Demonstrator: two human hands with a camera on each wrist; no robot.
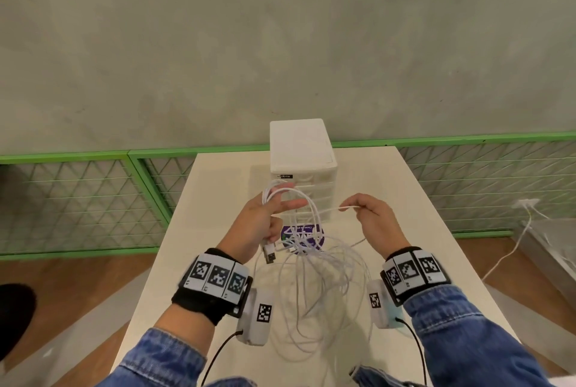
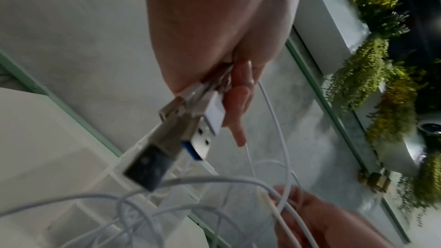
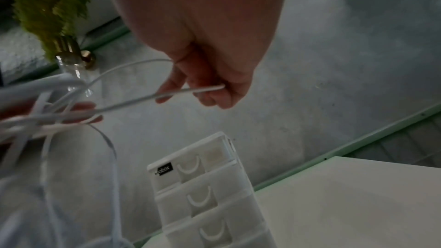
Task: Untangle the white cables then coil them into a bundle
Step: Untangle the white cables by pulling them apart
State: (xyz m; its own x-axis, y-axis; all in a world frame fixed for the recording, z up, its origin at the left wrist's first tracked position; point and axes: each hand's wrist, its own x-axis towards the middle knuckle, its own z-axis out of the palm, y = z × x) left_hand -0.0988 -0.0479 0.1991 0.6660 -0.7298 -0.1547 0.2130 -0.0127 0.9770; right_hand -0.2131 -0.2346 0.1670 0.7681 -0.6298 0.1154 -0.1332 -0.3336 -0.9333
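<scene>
Right now the white cables [image 1: 314, 268] hang in the air above the near half of the tabletop [image 1: 414, 230], between the two hands. Many loops droop down low in a loose mess. They cross each other near the middle, so they look still tangled.

The left hand [image 1: 265, 218] grips a bunch of the cables. Some loops go up and over its fingers, and its lower fingers curl round the ends. The metal plugs [image 2: 176, 139] stick out below that hand. The right hand [image 1: 374, 218] pinches a single strand and holds it out to the right of the bunch. That strand runs back to the left hand.

So I think the step in hand is the untangling, and the coiling has not started yet. The next move probably calls for pulling that one strand free from the mess, slowly, so no knot gets tight. The left hand needs to keep its grip on the plugs.

Behind the cables, at the far end of the tabletop, stands a white drawer box [image 1: 302, 153]. A purple sticker [image 1: 304, 235] lies just in front of it.
</scene>
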